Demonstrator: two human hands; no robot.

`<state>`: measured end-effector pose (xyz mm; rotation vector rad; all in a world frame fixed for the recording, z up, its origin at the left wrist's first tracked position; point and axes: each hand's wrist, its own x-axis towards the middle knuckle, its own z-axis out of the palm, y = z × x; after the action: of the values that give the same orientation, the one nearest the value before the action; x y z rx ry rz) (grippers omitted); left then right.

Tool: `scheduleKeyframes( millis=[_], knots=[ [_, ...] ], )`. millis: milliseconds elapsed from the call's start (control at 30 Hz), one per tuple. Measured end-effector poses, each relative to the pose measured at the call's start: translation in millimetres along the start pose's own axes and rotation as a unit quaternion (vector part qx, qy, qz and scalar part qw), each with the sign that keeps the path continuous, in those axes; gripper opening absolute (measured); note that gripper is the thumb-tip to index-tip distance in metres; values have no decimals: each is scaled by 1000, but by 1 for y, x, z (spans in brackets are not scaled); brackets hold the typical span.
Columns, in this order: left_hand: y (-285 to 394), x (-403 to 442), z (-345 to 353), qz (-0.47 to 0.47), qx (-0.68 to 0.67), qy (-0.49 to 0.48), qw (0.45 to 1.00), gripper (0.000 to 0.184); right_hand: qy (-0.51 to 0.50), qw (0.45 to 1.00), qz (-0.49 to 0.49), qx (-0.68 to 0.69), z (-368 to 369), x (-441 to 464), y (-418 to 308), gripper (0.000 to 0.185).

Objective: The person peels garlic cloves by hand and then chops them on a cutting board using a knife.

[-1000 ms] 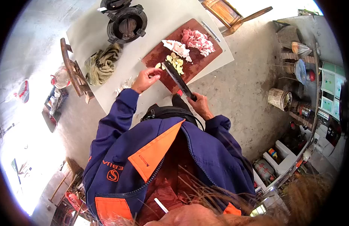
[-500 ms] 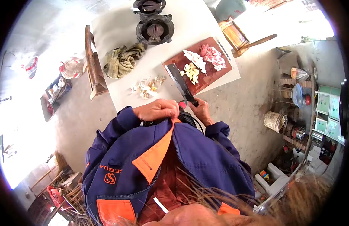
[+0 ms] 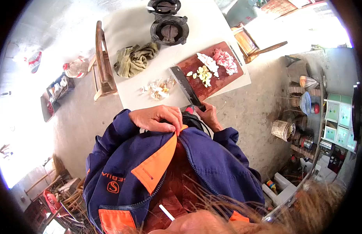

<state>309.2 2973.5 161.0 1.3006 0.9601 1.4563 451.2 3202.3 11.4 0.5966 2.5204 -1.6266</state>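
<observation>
My left hand (image 3: 159, 118) is closed on the edge of the blue and orange jacket (image 3: 151, 167) at my chest. In my right hand (image 3: 209, 116) is the handle of a dark cleaver (image 3: 185, 85), its blade lying over the near left edge of the red-brown cutting board (image 3: 206, 90). On the board are sliced pale yellow pieces (image 3: 204, 75), whitish fatty slices (image 3: 207, 62) and pinkish-red sliced meat (image 3: 225, 61). Pale peelings (image 3: 159, 89) lie on the table left of the board.
On the white table (image 3: 130, 23) are a crumpled green cloth (image 3: 135, 59) and a dark cast-metal pan-like object (image 3: 169, 30). Wooden chairs stand left (image 3: 105, 66) and right (image 3: 247, 41). A bucket (image 3: 281, 130) and shelves are at the right.
My left hand has moved from beside the board back to my chest and taken hold of the jacket edge. The cleaver has shifted off the sliced pieces toward the board's left edge. The view has shifted.
</observation>
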Motion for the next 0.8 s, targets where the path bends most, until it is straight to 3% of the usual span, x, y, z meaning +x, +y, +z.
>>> scheduleKeyframes(
  millis=[67, 167, 233, 333, 500, 567, 667, 700, 800],
  knots=[
    [10, -1, 4, 16, -75, 0, 997, 34, 5, 1000, -16, 6, 3, -1, 6, 21],
    [3, -11, -7, 24, -24, 0, 999, 33, 5, 1000, -11, 21, 2, -2, -2, 22],
    [0, -21, -14, 53, -43, 72, 995, 32, -1, 1000, -12, 1, -1, 1, 0, 23],
    [-3, -27, -14, 44, -64, 83, 994, 27, -3, 998, 50, 37, -5, -1, 2, 21],
    [-9, -19, -22, 20, -73, 132, 988, 22, 1, 998, 61, 4, -11, 5, 6, 20],
    [-28, -18, -38, -43, -3, 184, 982, 21, 6, 998, 69, -12, -15, 5, 10, 21],
    [-74, -9, -59, -153, -67, 271, 948, 22, 15, 995, 90, -46, -23, 5, 27, 22],
    [-99, -8, -65, -149, -61, 265, 951, 22, 32, 994, 88, -64, -26, 4, 29, 25],
    [-189, -13, -83, -257, -90, 328, 905, 25, 33, 990, 108, -83, -39, -1, 46, 26]
  ],
)
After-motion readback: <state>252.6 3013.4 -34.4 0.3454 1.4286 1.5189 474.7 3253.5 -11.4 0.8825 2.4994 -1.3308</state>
